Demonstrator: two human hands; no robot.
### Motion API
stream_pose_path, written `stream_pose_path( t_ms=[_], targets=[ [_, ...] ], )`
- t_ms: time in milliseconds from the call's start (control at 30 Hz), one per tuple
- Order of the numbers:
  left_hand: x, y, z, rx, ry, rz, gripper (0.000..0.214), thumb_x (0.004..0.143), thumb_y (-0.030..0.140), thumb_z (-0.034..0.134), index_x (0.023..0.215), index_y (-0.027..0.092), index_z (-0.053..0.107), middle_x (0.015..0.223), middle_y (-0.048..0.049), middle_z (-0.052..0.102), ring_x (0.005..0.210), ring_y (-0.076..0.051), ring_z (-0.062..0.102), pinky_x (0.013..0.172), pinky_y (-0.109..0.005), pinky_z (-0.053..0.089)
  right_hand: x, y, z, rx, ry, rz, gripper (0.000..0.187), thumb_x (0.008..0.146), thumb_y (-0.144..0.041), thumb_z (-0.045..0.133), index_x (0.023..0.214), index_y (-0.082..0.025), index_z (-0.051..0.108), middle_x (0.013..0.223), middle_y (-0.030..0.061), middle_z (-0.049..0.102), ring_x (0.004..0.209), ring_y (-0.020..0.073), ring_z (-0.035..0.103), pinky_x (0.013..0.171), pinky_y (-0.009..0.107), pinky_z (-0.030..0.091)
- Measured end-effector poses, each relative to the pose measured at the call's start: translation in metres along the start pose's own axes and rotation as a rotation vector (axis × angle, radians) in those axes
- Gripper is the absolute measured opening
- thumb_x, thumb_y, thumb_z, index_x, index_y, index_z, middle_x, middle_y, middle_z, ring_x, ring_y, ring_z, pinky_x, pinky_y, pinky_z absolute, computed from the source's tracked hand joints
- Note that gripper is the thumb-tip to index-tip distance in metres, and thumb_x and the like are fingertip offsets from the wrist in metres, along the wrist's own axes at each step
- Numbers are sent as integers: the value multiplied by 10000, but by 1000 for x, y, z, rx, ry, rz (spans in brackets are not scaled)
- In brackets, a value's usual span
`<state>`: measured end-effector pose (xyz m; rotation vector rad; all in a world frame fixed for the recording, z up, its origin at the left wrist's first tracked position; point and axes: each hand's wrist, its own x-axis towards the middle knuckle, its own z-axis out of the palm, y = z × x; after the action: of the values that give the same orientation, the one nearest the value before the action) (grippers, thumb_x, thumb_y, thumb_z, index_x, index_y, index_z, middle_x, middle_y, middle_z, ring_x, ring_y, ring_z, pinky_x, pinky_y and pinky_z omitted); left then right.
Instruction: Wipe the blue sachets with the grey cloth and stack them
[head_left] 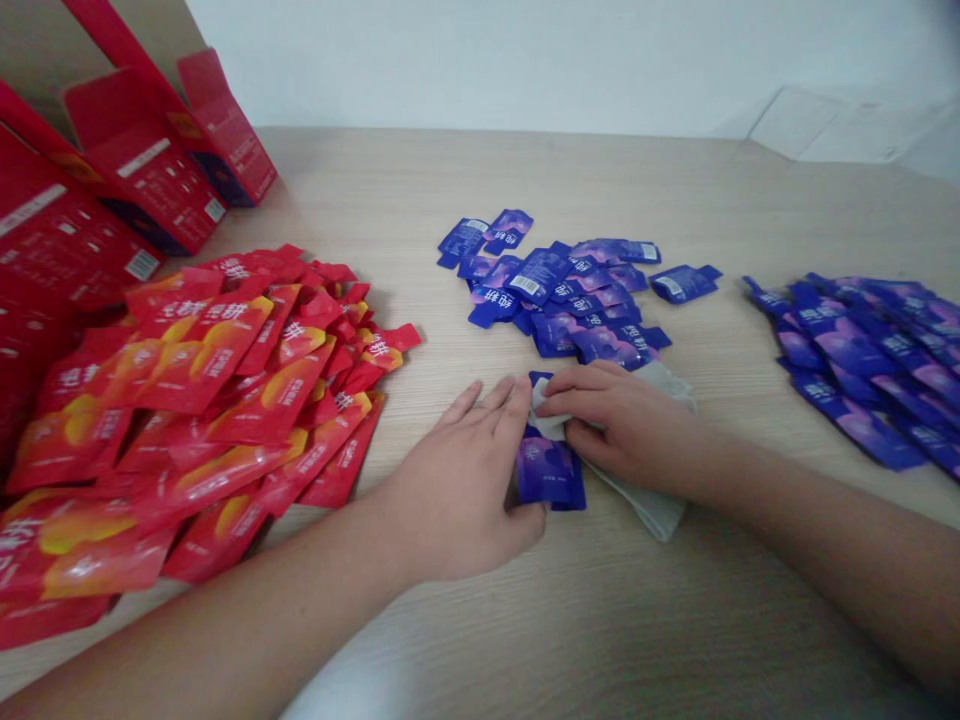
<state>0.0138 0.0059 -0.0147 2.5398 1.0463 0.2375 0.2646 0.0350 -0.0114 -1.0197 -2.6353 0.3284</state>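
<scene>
A blue-purple pouch (551, 474) lies flat on the table between my hands, its spout end pointing away from me. My left hand (466, 482) rests along the pouch's left edge, fingers stretched out and thumb near its bottom corner. With bent fingers, my right hand (634, 425) holds a white cloth (654, 508) against the upper part of the pouch. Part of the cloth spreads out under that hand, and it covers some of the pouch. Just beyond my hands is a loose pile of similar purple pouches (570, 290).
A large heap of red-orange pouches (225, 400) lies on the left, with red open-flapped boxes (142, 165) behind it. On the right, more purple pouches (877, 350) overlap in rows. A single pouch (684, 284) sits right of the middle pile. A white wall (510, 65) borders the wooden table (360, 190).
</scene>
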Motion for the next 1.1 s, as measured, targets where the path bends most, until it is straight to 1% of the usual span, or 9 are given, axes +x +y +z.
stream_pose_path(
  t_ms=[200, 300, 400, 533, 600, 767, 867, 1000, 1100],
  targets=[
    [-6, 2, -4, 38, -23, 178, 684, 931, 388, 700, 1582, 318, 501, 1777, -93, 330, 1665, -428, 198, 1311, -755, 79, -7, 18, 11, -26, 287, 218, 282, 950, -131, 615, 1186, -204, 751, 1241, 123, 743, 1156, 310, 705, 1046, 535, 561],
    [-6, 6, -2, -1, -7, 203, 529, 960, 512, 724, 1400, 231, 637, 1663, -144, 509, 1600, -398, 387, 1328, -653, 248, -7, 22, 14, 38, 377, 236, 281, 945, -124, 621, 1182, -214, 741, 1201, 99, 747, 1134, 282, 712, 1039, 497, 570],
    [-6, 9, 2, 30, 67, 152, 355, 1044, 315, 611, 1359, 154, 639, 1510, -184, 638, 1460, -330, 583, 1265, -502, 440, -7, 22, 13, 67, 420, 230, 271, 954, -122, 611, 1170, -233, 733, 1186, 83, 746, 1120, 267, 712, 1024, 477, 572],
    [-11, 7, 0, 158, 197, 82, 480, 1027, 110, 495, 1498, 187, 552, 1675, -172, 485, 1275, -297, 722, 1016, -438, 641, -9, 20, 10, 87, 539, 249, 308, 941, -128, 626, 1218, -249, 685, 1176, 82, 733, 1112, 279, 702, 992, 482, 575],
    [-12, 5, -3, 159, 250, 69, 542, 1016, 93, 486, 1535, 241, 537, 1712, -107, 452, 1263, -275, 725, 982, -419, 648, -11, 18, 8, 76, 595, 251, 348, 938, -135, 632, 1263, -257, 649, 1189, 89, 716, 1126, 291, 688, 985, 491, 572],
    [-7, 8, -12, 123, 170, -25, 350, 1078, 330, 506, 1343, 224, 708, 1355, -80, 759, 1163, -335, 715, 999, -572, 576, -12, 16, 7, 77, 589, 229, 362, 944, -142, 638, 1282, -267, 609, 1193, 95, 687, 1109, 294, 671, 924, 478, 585],
    [-6, 9, -12, 84, 144, -68, 560, 1054, 570, 548, 1457, 188, 624, 1345, -131, 752, 1202, -388, 685, 1027, -639, 520, -13, 16, 6, 85, 565, 198, 349, 957, -146, 641, 1280, -273, 605, 1194, 95, 685, 1127, 302, 660, 959, 507, 576],
    [-6, 4, -5, 40, 118, -90, 1256, 838, 789, 748, 1709, 94, 168, 1720, -283, 359, 1598, -476, 344, 1281, -732, 190, -17, 5, 6, 144, 527, 105, 384, 959, -126, 637, 1303, -289, 586, 1243, 101, 671, 1194, 312, 647, 1032, 540, 554],
    [-5, -1, 1, 9, 45, -91, 1488, 755, 811, 814, 1716, 119, -87, 1750, -314, 249, 1649, -455, 235, 1316, -719, 43, -22, -17, 5, 193, 473, -15, 407, 958, -100, 627, 1319, -277, 566, 1322, 121, 631, 1235, 284, 643, 1032, 482, 567]
  ],
)
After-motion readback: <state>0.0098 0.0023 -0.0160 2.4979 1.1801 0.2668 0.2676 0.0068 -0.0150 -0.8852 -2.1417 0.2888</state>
